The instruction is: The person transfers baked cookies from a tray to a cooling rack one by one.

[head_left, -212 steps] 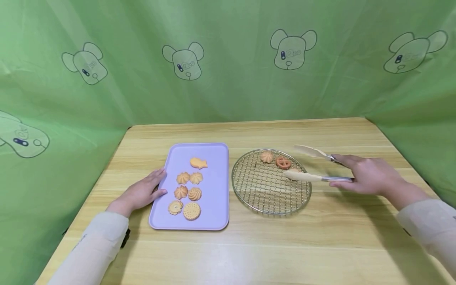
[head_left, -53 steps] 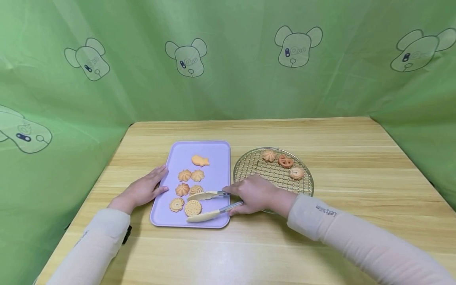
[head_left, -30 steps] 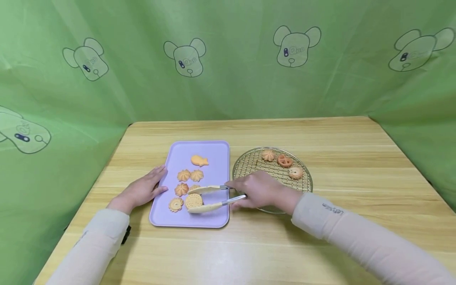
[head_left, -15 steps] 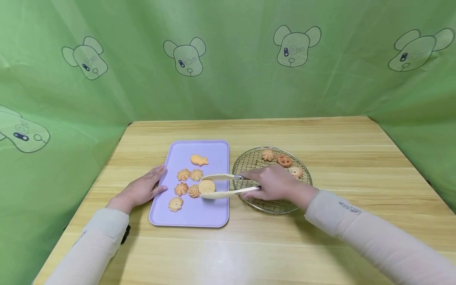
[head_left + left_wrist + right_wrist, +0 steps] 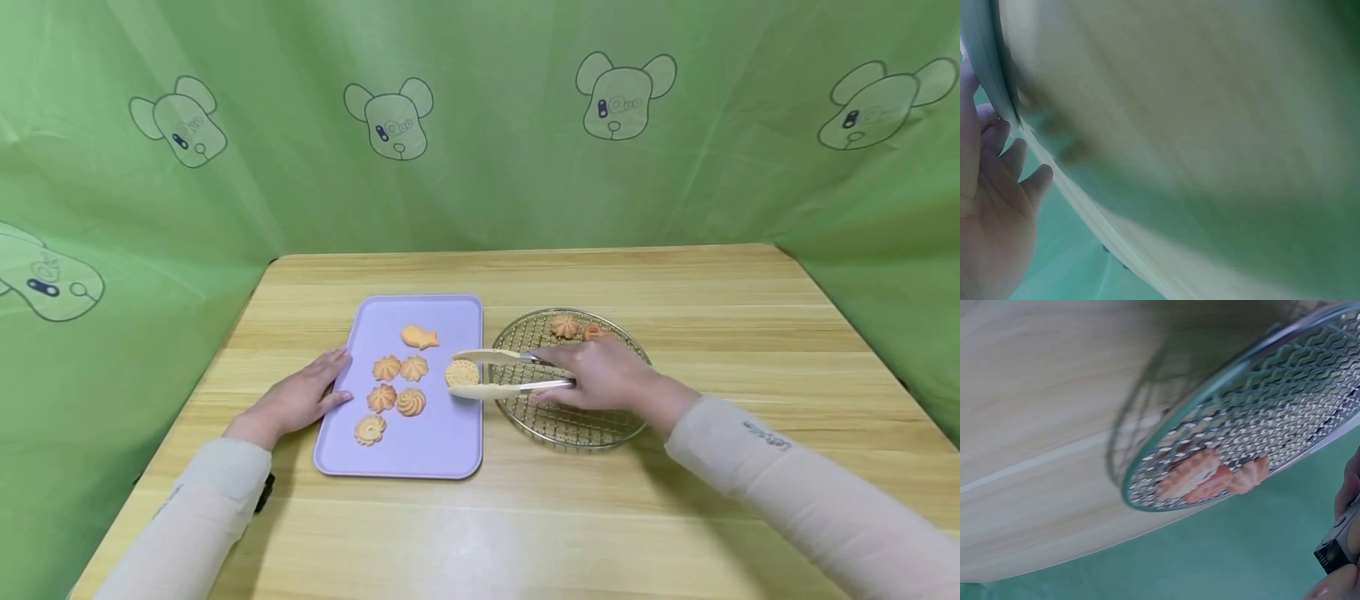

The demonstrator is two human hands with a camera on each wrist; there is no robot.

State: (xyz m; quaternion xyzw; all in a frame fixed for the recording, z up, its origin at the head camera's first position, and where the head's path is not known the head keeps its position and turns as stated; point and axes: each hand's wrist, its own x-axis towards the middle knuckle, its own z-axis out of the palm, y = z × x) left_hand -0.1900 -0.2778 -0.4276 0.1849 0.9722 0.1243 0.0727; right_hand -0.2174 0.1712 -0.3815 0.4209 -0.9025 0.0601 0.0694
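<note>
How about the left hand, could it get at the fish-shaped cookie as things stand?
Probably yes: the left hand touches the purple tray, and only rim and bare surface lie between it and the fish-shaped cookie.

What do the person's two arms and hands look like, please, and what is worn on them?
The left sleeve and right sleeve are long and off-white. Dark lettering marks the right one near the wrist, too small to read. A small black item shows by the left cuff. The left hand and right hand wear no gloves.
</note>
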